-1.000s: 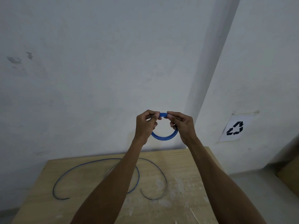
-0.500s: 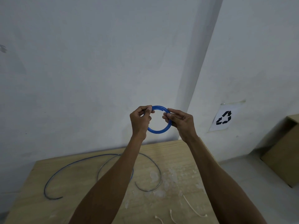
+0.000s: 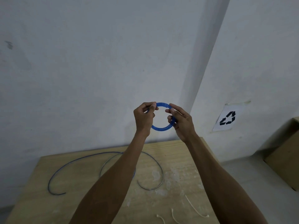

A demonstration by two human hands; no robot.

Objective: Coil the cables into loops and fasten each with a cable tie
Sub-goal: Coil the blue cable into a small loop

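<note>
Indoors, before a white wall (image 3: 80, 62), a wooden table (image 3: 72, 199) carries two loose cables (image 3: 149, 189) lying in open curves. A cardboard box (image 3: 284, 159) sits on the floor at right, near a recycling sign (image 3: 228, 118) taped to the wall. Above the table, both hands hold a blue coil (image 3: 161, 128) upright in the air. The left hand (image 3: 144, 117) pinches its upper left between thumb and curled fingers. The right hand (image 3: 182, 122) grips its right side, fingers curled round the strands. Three white ties (image 3: 195, 207) lie near the table's front edge.
</note>
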